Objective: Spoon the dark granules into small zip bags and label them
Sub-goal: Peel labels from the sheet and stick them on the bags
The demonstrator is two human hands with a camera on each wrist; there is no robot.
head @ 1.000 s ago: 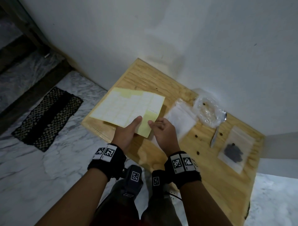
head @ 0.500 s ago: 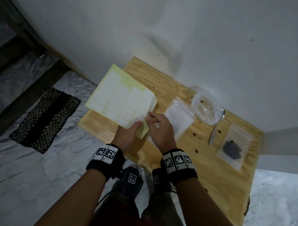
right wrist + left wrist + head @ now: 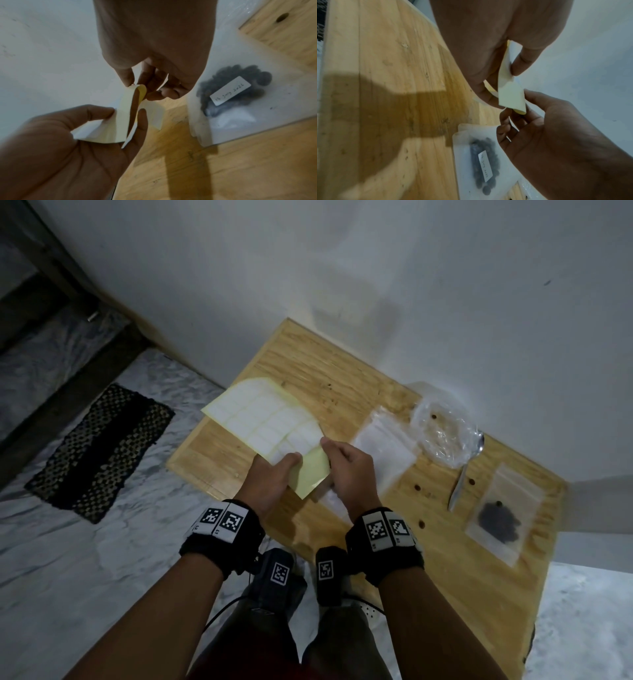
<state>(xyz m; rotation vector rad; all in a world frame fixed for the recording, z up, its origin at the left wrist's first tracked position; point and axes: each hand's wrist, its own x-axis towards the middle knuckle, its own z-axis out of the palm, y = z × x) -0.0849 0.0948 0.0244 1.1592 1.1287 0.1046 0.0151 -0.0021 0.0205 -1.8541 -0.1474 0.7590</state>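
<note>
A yellow-backed label sheet [image 3: 263, 419] with white labels is held over the wooden table [image 3: 342, 378]. My left hand [image 3: 291, 465] grips its near end, thumb on top. My right hand [image 3: 327, 446] pinches the sheet's edge beside it, where the corner curls over [image 3: 135, 94]. In the wrist views, my left hand [image 3: 503, 83] and right hand [image 3: 139, 89] meet at that bent corner. Under the hands lies a zip bag of dark granules [image 3: 229, 92] bearing a handwritten label [image 3: 485, 166]. Another filled zip bag [image 3: 500, 511] lies at the right, with no label that I can see.
A stack of empty zip bags [image 3: 383, 453] lies right of my hands. Behind it sits a crumpled clear plastic bag [image 3: 442, 436], with a metal spoon [image 3: 466, 474] beside it. Stray granules dot the wood. A white wall backs the table; a dark mat [image 3: 99, 453] lies on the marble floor.
The label sheet tilted up and swung left, and now curls at its near corner. My right fingers moved from beside the sheet onto its edge and pinch it.
</note>
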